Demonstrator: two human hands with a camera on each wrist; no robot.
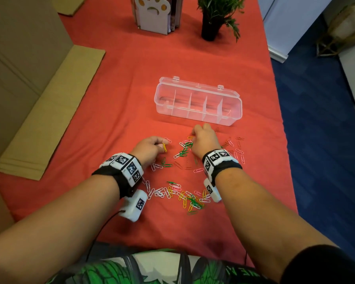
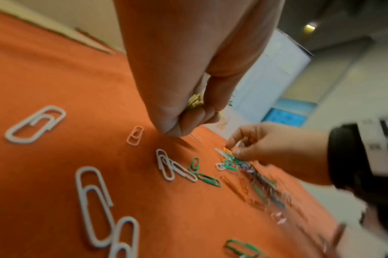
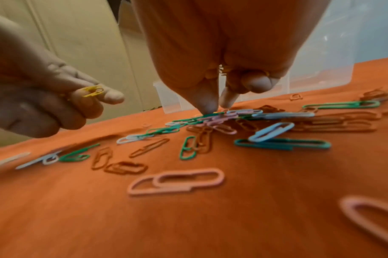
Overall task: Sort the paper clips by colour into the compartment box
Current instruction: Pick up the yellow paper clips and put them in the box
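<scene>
Mid-sort, gathering stage: your left hand (image 1: 150,145) pinches yellow clips (image 1: 164,147) btwn thumb and fingers, raised just off the red cloth (image 1: 115,111) twd the desk's middle. The wrist view shows more yellow tucked inside the curled fingers (image 2: 188,120), so you're collecting a batch, not single clips.

Your right hand (image 1: 204,140) is down on the tangled heap (image 1: 183,148) of green, white and pink clips, thumb and forefinger tips (image 3: 207,103) closing on the pile. Something yellow shows up in its palm too, though what the tips have hold of can't be told; too blurred.

The box (image 1: 198,101) stands open just beyond the right hand, twd the far edge, five compartments, w/ nothing clearly in them yet. Most clips lie loose: one scatter around both hands, another band (image 1: 184,195) nearer the front edge btwn your wrists.

Next move, as it looks: finish the pick, lift clear w/o dragging linked neighbours, then carry the yellows over the box wall and drop them all in one compartment. Snagged clips are the likely nuisance.
</scene>
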